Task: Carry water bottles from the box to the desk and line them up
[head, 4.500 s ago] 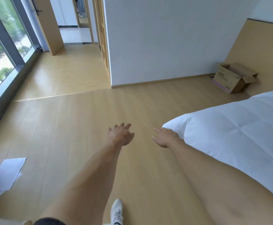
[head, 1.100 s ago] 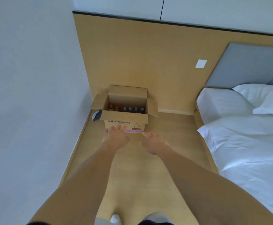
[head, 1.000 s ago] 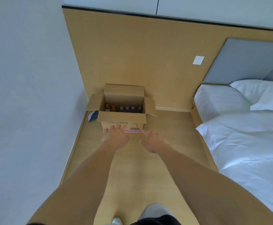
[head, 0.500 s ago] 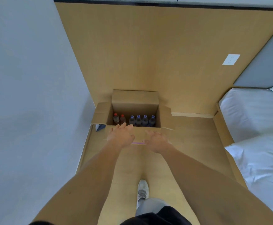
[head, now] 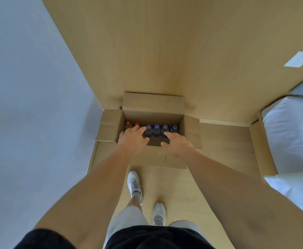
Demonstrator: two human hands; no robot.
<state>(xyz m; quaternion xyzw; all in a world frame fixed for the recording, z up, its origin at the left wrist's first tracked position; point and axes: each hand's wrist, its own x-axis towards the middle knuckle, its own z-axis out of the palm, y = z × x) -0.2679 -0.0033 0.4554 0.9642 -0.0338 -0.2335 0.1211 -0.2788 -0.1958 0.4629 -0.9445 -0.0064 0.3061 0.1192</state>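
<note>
Both the left hand [head: 131, 141] and the right hand [head: 177, 143], fingers spread and grasping nothing, cover the near part of the cardboard box [head: 153, 106], so only the caps of the bottles [head: 156, 130] show at 12 o'clock.

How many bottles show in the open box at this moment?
6, in one row along the far wall of the box: two red-capped bottles at left, four blue-capped bottles to their right. The left hand and right hand may hide others.

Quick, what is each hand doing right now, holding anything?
Left hand: open, fingers spread over the bottles in the box, holding nothing.
Right hand: open, reaching in, holding nothing.
</note>
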